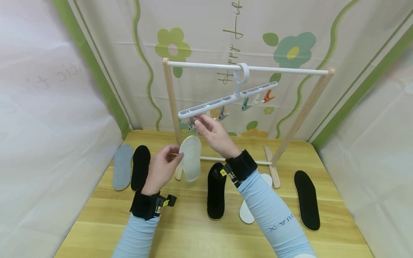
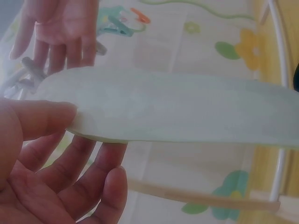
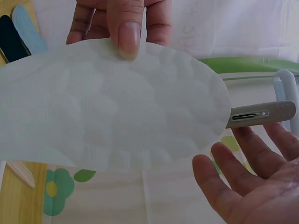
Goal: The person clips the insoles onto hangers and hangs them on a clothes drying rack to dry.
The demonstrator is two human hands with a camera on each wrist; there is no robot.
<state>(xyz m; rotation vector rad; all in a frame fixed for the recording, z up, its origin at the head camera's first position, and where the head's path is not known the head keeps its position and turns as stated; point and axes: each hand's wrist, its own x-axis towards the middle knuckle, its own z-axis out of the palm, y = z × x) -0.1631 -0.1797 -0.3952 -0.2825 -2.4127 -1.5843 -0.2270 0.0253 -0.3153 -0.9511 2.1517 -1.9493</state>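
The surface [image 1: 187, 236] spreads beneath the left hand [image 1: 161, 170] and the right hand [image 1: 217, 138], with a wooden-sided rack [image 1: 206, 65] standing just beyond them. A white hanger [image 1: 222, 101] hangs from it, left end just above the right hand. Nearer than both hands, and between the forearms, lies a black insole [image 1: 216, 195]. The pale insole [image 1: 191, 159] is pinched at its edge by the left hand, below the right. The right hand's fingers lie loosely apart beside a grey clip [image 3: 264, 114]; overlap hides whether they touch it. The step looks like offering the insole's upper end to that clip; next seems to call for squeezing the clip wide and slipping the end in.
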